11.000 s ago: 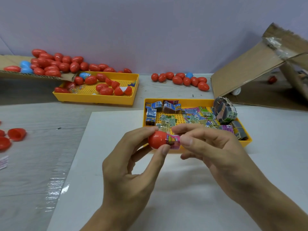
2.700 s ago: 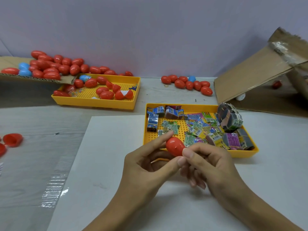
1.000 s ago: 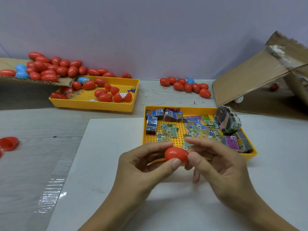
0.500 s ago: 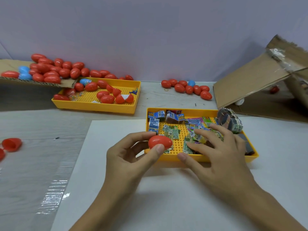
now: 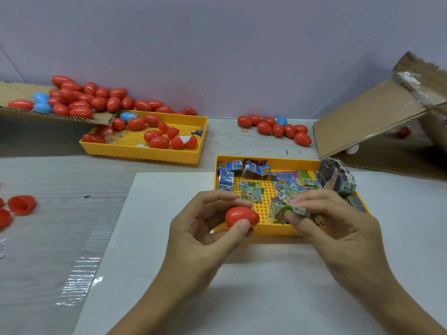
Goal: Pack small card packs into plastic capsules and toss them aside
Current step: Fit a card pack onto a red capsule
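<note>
The left hand [image 5: 205, 235] pinches a closed red capsule [image 5: 242, 216] between thumb and fingers, just above the near rim of the card tray [image 5: 271, 229] on the counter [image 5: 60, 238]. Beside it, the right hand [image 5: 338, 228] grips a crumpled green card pack [image 5: 287, 212] in its fingertips over the same tray. More capsules fill the far tray [image 5: 145, 153] and a cluster [image 5: 275, 128] lies by the wall.

Digit "6" on green card packs [image 5: 250, 192] in tray; other print illegible.
</note>
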Motion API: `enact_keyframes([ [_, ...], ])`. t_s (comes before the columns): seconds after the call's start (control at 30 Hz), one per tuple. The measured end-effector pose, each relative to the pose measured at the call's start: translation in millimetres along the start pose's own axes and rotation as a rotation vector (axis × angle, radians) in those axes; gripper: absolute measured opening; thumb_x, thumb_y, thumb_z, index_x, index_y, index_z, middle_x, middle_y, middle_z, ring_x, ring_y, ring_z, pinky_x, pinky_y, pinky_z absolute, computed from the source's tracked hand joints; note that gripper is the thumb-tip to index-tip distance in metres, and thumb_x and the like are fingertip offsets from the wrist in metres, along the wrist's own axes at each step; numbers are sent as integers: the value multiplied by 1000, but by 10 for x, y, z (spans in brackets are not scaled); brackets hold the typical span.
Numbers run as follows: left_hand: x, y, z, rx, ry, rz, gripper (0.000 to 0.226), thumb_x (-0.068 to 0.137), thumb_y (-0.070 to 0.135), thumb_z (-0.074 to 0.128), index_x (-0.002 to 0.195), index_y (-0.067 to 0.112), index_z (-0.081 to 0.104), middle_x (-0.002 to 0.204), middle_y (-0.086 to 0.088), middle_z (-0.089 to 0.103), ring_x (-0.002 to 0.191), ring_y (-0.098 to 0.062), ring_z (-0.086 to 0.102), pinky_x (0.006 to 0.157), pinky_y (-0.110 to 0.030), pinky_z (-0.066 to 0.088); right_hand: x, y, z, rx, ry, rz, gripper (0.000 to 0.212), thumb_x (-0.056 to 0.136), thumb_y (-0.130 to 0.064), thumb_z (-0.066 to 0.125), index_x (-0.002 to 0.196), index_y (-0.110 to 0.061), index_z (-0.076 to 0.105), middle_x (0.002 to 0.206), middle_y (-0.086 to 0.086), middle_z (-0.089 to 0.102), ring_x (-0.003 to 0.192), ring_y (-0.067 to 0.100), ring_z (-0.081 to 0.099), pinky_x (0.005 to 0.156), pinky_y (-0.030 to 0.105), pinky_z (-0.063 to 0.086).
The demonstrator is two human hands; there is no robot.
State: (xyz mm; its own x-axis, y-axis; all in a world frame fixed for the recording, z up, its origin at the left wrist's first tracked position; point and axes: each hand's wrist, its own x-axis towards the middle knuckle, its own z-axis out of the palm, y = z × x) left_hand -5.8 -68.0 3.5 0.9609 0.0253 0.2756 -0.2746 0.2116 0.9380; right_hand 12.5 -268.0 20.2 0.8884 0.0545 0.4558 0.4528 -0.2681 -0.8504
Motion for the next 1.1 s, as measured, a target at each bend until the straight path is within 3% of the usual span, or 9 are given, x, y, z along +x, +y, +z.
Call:
enact_keyframes([
  [0.13,2,38,36,-43,-15,-15,22,82,14,75,103,19,77,112,-8,73,104,-28,71,78,-30,60,-86,-94,78,325,-1,177,33,69,-46,83,84,-18,77,67,6,70,53,17,58,49,23,48],
  [0.23,-20,16,46,-44,-32,-6,18,85,6,67,99,13,78,114,-8,71,108,-30,68,80,-30,59,-132,-104,107,368,-70,285,46,65,-53,84,79,-9,76,61,11,66,47,19,52,43,24,44],
  [0.37,-49,31,68,4,-60,10,21,82,22,67,98,14,77,113,-8,69,112,-29,66,83,-27,57,-185,-113,153,344,-105,353,40,67,-47,80,67,-8,71,49,6,57,40,17,45,37,21,37],
  [0.47,-62,38,97,82,-87,64,18,83,23,70,98,16,76,112,-7,69,113,-24,65,81,-23,55,-201,-134,163,317,-101,341,33,69,-42,77,60,-11,68,45,5,49,36,14,42,37,18,35],
  [0.7,-103,9,126,117,-81,74,11,82,22,72,90,17,78,111,-3,67,109,-28,65,74,-38,62,-198,-129,146,305,-84,346,33,62,-43,81,64,-12,70,47,6,46,36,12,41,38,17,33],
  [0.87,-71,50,108,-6,-63,-73,16,78,19,77,86,6,78,110,-5,69,105,-31,68,75,-31,60,-173,-139,118,331,-101,325,48,52,-61,86,68,-17,74,46,0,49,38,8,42,41,14,35],
  [1.1,-66,95,117,-192,-44,-229,16,68,23,77,74,8,78,114,-9,69,95,-29,71,74,-35,59,-155,-114,106,367,-142,352,47,58,-60,83,66,-15,72,44,-7,47,43,11,39,45,19,32],
])
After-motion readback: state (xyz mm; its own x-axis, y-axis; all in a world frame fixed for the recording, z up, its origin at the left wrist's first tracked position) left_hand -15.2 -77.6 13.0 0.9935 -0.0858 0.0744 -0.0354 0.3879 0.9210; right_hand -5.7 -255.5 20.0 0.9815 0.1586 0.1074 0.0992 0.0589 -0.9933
